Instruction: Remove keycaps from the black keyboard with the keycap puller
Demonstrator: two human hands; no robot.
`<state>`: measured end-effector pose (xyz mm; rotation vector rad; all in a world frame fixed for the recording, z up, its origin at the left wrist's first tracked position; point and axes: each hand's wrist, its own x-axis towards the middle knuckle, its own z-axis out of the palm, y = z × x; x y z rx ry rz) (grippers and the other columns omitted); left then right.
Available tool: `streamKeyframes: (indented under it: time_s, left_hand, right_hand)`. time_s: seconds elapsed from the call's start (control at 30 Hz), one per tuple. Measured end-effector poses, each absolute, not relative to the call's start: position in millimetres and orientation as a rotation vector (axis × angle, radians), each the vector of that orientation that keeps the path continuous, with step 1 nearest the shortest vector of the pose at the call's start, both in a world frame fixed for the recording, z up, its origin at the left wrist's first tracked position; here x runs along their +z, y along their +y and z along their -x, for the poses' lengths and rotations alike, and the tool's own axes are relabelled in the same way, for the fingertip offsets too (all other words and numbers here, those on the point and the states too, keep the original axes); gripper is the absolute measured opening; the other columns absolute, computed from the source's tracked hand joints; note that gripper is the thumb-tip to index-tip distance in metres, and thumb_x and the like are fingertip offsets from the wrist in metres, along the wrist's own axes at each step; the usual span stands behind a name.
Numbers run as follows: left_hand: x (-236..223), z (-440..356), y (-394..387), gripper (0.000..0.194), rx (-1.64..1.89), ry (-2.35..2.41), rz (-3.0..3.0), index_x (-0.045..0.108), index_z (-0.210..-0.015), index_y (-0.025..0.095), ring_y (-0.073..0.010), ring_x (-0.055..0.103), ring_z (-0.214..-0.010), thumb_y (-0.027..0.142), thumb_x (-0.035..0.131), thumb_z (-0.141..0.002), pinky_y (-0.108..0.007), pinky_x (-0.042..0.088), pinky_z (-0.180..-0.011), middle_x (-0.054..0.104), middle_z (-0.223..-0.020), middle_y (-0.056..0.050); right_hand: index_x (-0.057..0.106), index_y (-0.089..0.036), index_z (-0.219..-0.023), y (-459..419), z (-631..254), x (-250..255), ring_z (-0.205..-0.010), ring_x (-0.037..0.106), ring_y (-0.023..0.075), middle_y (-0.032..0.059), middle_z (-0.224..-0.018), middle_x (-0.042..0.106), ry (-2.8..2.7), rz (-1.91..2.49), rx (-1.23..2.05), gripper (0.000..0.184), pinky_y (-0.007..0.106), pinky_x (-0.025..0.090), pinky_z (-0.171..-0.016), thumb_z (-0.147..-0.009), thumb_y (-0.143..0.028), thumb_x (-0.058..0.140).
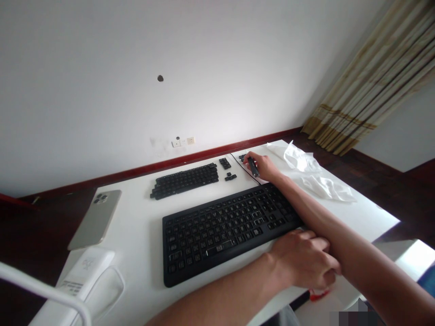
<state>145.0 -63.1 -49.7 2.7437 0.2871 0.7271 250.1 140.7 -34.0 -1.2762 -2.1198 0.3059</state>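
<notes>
A black keyboard (217, 235) lies on the white table with its keycaps off and the bare switch positions showing. My left hand (302, 258) is at its near right edge, fingers curled under; what they hold, if anything, is hidden. Beyond the keyboard, my right hand (260, 165) is closed on a short black stick-like object (253, 166), held over the far side of the table. Loose black keycaps (186, 179) are laid out in keyboard order behind it. Smaller keycap groups (224, 163) sit near my right hand. My right forearm passes over the keyboard's right end.
A phone (97, 219) lies face down at the left, near a white power strip (84, 271) with a white cable. Crumpled white plastic (302, 163) covers part of the right side. Below my left hand is a red and black item (317, 295). A wall stands behind.
</notes>
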Motion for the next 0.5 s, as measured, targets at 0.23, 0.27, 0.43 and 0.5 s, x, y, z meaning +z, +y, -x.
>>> streamKeyframes:
  time_s: [0.23,0.27,0.43,0.5]
  left_hand:
    - [-47.9,-143.8,-63.6,0.028,0.709,0.281,-2.73,0.084,-0.1,0.029,-0.0203,0.069,-0.094,0.034,0.057,-0.097,-0.035,0.057,-0.079,0.076,-0.103,-0.001]
    - [-48.2,-143.9,-63.6,0.027,0.713,0.279,-2.728,0.084,-0.1,0.029,-0.0206,0.069,-0.094,0.033,0.057,-0.097,-0.035,0.057,-0.08,0.076,-0.103,-0.002]
    - [-51.8,-146.3,-63.0,0.023,0.754,0.261,-2.739,0.085,-0.098,0.029,-0.0207,0.07,-0.092,0.031,0.062,-0.095,-0.034,0.058,-0.077,0.075,-0.098,-0.003]
    - [-53.1,-147.1,-62.7,0.023,0.77,0.256,-2.743,0.085,-0.097,0.029,-0.0205,0.071,-0.09,0.032,0.063,-0.094,-0.033,0.058,-0.076,0.074,-0.096,-0.004]
  right_hand:
    - [0.064,-0.026,-0.102,141.5,-250.4,-34.1,-0.068,0.07,0.0189,0.0013,-0.096,0.081,-2.11,1.259,0.325,0.017,0.031,0.053,-0.071,-0.086,-0.02,0.063]
    - [0.064,-0.026,-0.102,141.7,-250.7,-34.2,-0.069,0.07,0.0191,0.0014,-0.096,0.081,-2.108,1.257,0.326,0.017,0.031,0.053,-0.071,-0.086,-0.02,0.063]
    - [0.064,-0.025,-0.102,142.4,-252.0,-34.7,-0.067,0.067,0.0182,0.0022,-0.092,0.08,-2.105,1.269,0.314,0.016,0.031,0.052,-0.07,-0.087,-0.021,0.065]
    - [0.064,-0.025,-0.102,142.6,-252.2,-34.8,-0.064,0.065,0.0173,0.0023,-0.089,0.079,-2.106,1.269,0.297,0.016,0.03,0.051,-0.069,-0.086,-0.021,0.065]
